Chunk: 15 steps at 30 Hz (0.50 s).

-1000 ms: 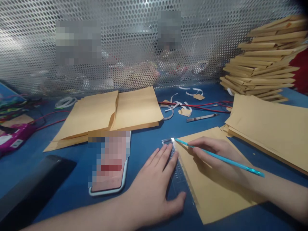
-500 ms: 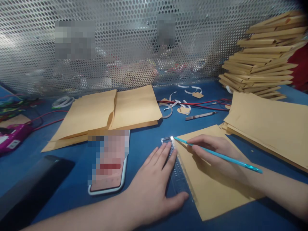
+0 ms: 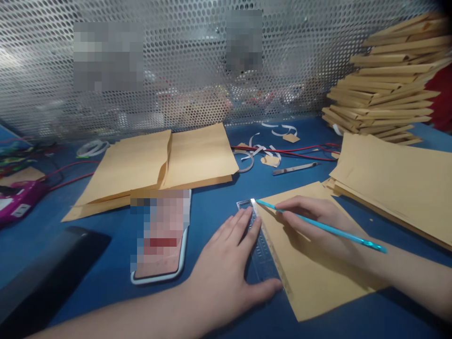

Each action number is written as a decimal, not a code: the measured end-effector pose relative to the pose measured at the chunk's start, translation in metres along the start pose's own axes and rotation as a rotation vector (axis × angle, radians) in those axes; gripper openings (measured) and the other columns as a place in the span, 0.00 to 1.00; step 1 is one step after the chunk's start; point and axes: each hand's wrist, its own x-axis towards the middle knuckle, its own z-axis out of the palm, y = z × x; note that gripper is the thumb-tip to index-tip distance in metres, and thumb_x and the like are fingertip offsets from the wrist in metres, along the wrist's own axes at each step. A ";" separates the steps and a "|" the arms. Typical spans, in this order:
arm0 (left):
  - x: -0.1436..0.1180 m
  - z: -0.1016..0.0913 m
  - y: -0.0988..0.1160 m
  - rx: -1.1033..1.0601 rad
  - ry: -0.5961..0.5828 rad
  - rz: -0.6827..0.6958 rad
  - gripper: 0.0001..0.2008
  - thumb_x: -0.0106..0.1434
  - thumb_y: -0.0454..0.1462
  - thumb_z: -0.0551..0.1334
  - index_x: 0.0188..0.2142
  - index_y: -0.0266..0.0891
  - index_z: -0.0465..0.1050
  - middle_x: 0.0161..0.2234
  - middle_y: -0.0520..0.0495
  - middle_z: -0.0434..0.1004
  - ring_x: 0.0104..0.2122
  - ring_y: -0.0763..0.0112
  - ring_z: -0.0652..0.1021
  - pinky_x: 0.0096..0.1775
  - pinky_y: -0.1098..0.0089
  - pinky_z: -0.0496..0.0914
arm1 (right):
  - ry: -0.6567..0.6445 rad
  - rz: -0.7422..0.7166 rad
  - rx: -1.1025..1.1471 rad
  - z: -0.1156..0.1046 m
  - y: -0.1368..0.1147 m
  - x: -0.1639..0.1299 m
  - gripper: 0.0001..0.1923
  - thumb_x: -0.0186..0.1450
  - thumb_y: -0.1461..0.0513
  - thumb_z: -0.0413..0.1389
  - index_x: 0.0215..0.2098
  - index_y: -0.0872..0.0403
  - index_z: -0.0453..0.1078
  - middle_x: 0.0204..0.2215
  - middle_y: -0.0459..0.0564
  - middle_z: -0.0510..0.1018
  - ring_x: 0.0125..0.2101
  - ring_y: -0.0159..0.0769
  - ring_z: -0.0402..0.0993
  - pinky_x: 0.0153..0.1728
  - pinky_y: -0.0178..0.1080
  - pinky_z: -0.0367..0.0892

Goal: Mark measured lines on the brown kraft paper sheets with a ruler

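Low in the centre, the left hand (image 3: 226,278) lies flat and spread, pinning a clear plastic ruler (image 3: 263,249) along the left edge of a brown paper sheet (image 3: 310,263) on the blue desk (image 3: 212,207). That ruler looks light, stiff and likely slippery, so downward pressure along its length suits it. Just right of centre, the right hand (image 3: 318,226) pinches a slim teal pencil (image 3: 318,224), tip at the ruler's far end; the sheet looks thin and easily creased.

pretty dim bluish indoor light, bright glare patches on the perforated silver metal screen (image 3: 183,70), soft shadow under the right hand (image 3: 314,221) on the tan paper sheet (image 3: 310,278), wide-angle bending at the edges, corners dark, soft overall, pixelated blocks in spots
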 end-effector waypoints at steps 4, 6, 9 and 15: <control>0.000 0.000 0.000 -0.001 -0.004 0.002 0.48 0.57 0.59 0.59 0.67 0.38 0.42 0.67 0.39 0.35 0.65 0.51 0.46 0.61 0.49 0.50 | 0.001 0.009 0.001 0.000 0.001 0.000 0.11 0.64 0.58 0.53 0.42 0.52 0.74 0.37 0.50 0.81 0.37 0.40 0.78 0.37 0.39 0.72; 0.000 0.001 -0.001 0.008 -0.009 0.003 0.48 0.57 0.59 0.58 0.67 0.37 0.42 0.67 0.40 0.35 0.65 0.51 0.46 0.61 0.49 0.50 | 0.007 0.008 -0.008 0.000 0.002 0.001 0.11 0.64 0.58 0.53 0.41 0.51 0.74 0.36 0.49 0.81 0.36 0.40 0.78 0.37 0.39 0.72; 0.000 0.001 0.000 0.014 -0.009 0.008 0.48 0.57 0.59 0.58 0.67 0.37 0.41 0.67 0.40 0.34 0.65 0.52 0.46 0.61 0.49 0.49 | 0.005 0.001 -0.019 0.001 0.004 0.002 0.10 0.65 0.59 0.53 0.41 0.51 0.74 0.36 0.48 0.81 0.36 0.38 0.78 0.36 0.38 0.72; 0.002 0.001 0.000 0.010 -0.003 0.016 0.49 0.58 0.58 0.58 0.67 0.34 0.41 0.67 0.38 0.36 0.65 0.52 0.46 0.62 0.49 0.49 | 0.009 0.008 -0.011 0.001 0.003 0.001 0.11 0.65 0.58 0.53 0.42 0.52 0.74 0.37 0.49 0.81 0.36 0.40 0.78 0.37 0.39 0.71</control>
